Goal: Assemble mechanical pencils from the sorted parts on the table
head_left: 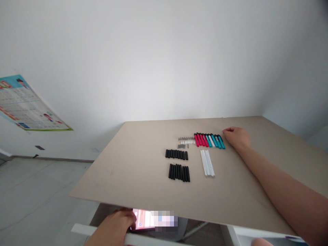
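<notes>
My right hand (237, 136) rests on the tan board (123, 177), fingers curled loosely, right beside a row of red and teal pen barrels (208, 140); nothing shows in its grasp. White ink tubes (207, 163) lie in front of that row. Two rows of black pen parts (176, 154) (179, 172) lie to the left, with small springs and tips (186, 140) above them. My left hand (119, 222) is below the board's near edge, fingers curved onto a lit phone (143, 219) lying on a white surface.
The board overhangs a white table frame (102, 232). A grey floor (38, 198) lies to the left, a white wall behind. A colourful calendar poster (28, 106) hangs on the wall at left.
</notes>
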`<state>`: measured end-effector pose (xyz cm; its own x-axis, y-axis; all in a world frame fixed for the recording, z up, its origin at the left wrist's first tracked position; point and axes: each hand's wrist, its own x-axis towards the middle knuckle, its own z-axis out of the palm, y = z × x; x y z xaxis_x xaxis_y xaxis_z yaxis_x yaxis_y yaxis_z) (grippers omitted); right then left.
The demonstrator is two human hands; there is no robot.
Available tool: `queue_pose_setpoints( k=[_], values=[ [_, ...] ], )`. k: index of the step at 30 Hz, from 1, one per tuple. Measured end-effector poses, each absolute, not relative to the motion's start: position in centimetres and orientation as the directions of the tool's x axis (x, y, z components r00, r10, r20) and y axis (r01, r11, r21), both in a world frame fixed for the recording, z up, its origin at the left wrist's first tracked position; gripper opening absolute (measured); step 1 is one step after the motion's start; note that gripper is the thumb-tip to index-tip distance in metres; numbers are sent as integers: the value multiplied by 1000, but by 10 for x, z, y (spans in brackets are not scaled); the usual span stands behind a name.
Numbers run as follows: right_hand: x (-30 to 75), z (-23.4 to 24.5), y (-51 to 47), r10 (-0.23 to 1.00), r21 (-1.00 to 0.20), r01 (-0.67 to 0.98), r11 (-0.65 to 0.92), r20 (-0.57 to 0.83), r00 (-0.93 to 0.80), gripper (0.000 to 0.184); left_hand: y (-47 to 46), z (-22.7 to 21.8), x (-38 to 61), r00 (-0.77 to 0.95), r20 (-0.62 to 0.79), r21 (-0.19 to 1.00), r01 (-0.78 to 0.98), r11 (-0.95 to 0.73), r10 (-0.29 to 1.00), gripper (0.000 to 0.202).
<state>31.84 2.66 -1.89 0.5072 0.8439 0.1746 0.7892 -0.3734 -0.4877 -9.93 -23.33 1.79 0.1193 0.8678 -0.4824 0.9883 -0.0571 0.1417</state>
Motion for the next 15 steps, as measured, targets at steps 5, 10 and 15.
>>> queue_pose_setpoints(
  k=[5,10,15],
  values=[
    [316,-16,24,849,-485,789,-377,161,504,30,-233,16,-101,134,-480,166,984,-60,867,38],
    [315,-14,22,855,-482,792,-375,149,496,30,-232,14,-104,146,-489,184,981,-61,860,40],
    [315,-13,22,856,-482,791,-378,144,496,31,-232,13,-107,139,-490,191,980,-50,861,44]
  ],
)
